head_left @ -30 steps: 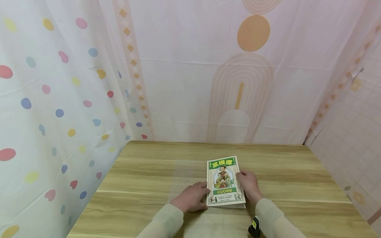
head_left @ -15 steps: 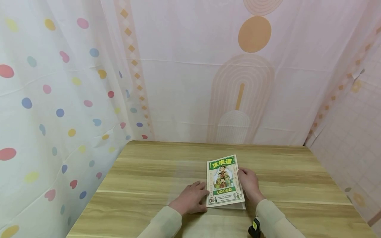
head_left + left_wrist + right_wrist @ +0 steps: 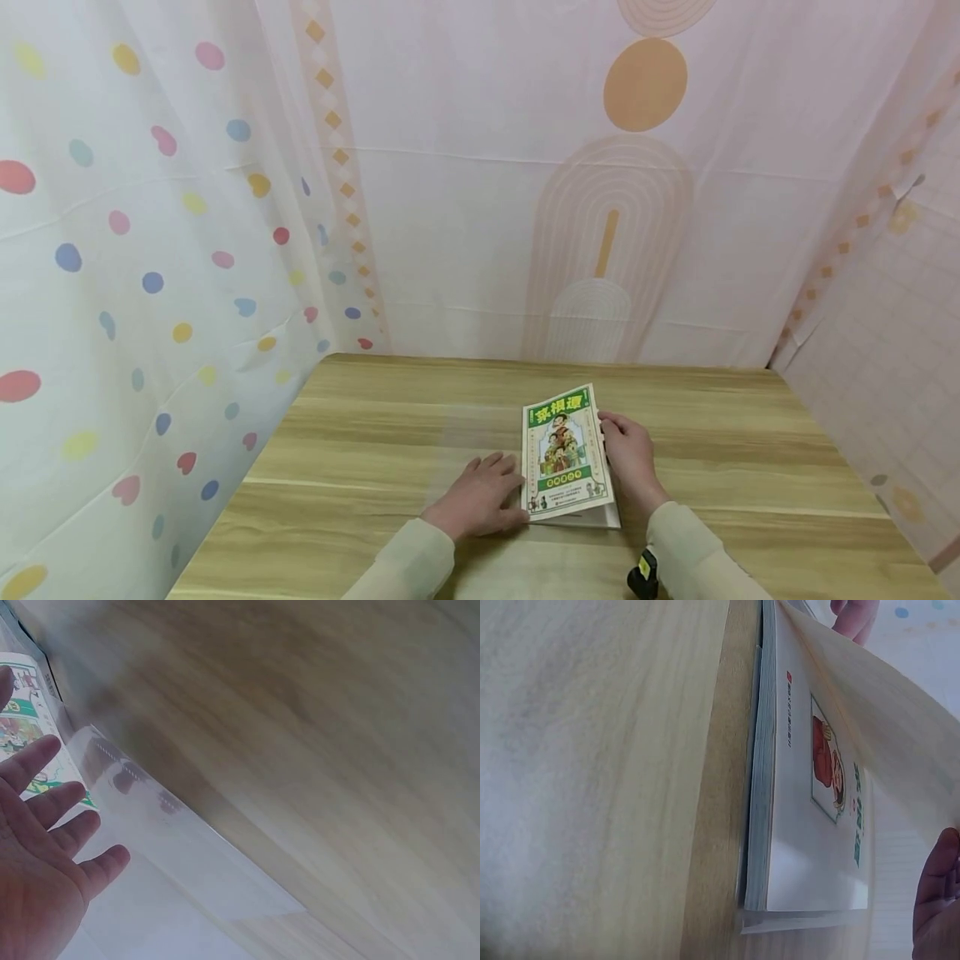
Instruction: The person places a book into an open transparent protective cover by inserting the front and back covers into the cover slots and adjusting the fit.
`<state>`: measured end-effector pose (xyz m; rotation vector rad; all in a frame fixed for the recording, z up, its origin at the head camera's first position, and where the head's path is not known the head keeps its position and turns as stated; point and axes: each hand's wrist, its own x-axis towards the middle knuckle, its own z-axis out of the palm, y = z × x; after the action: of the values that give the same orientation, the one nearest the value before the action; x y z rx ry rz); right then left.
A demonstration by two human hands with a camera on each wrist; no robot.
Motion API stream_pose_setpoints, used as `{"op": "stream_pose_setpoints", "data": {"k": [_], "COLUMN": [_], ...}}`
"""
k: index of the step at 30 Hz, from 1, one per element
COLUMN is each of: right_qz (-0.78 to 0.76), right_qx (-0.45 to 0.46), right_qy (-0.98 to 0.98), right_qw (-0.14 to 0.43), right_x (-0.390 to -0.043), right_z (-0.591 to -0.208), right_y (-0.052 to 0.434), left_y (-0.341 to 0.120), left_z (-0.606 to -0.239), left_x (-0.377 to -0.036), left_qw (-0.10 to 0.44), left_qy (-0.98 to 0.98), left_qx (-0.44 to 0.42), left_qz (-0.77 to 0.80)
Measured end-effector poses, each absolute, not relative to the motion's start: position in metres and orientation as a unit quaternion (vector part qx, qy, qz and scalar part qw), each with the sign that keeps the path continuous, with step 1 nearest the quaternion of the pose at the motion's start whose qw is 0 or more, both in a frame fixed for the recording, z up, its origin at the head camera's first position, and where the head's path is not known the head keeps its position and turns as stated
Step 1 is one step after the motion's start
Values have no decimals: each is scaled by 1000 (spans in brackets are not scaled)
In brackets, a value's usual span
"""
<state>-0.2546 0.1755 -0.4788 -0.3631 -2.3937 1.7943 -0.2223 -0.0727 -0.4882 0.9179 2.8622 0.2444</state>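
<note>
A paperback book [image 3: 561, 454] with a cream and green cover lies on the wooden table, its front cover tilted up along the right side. My right hand [image 3: 632, 457] pinches the cover's right edge. Beneath the lifted cover, the right wrist view shows a white title page [image 3: 810, 847] with a small red figure printed on it. My left hand [image 3: 482, 498] rests at the lower left of the book, beside the spine, fingers spread and fairly straight. In the left wrist view those fingers [image 3: 56, 802] overlap the illustrated cover.
The wooden table [image 3: 360, 450] reaches back to a pale patterned curtain [image 3: 465, 208]. A clear plastic sheet [image 3: 202, 862] lies on the tabletop in the left wrist view. A black device with a yellow patch [image 3: 642, 575] sits at my right sleeve.
My right hand has raised the front cover's right edge a little higher and moved slightly away from me, widening the gap over the page. The left hand stays by the spine.
</note>
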Motion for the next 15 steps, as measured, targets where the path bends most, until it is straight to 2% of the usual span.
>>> {"op": "stream_pose_setpoints", "data": {"k": [15], "right_qz": [650], "right_qx": [-71], "right_qy": [-752], "right_qw": [85], "right_x": [-253], "right_z": [-476], "right_y": [163], "left_y": [-78], "left_z": [-491], "left_x": [-222], "left_qw": [44], "left_qy": [946], "left_qx": [308], "left_qz": [87]}}
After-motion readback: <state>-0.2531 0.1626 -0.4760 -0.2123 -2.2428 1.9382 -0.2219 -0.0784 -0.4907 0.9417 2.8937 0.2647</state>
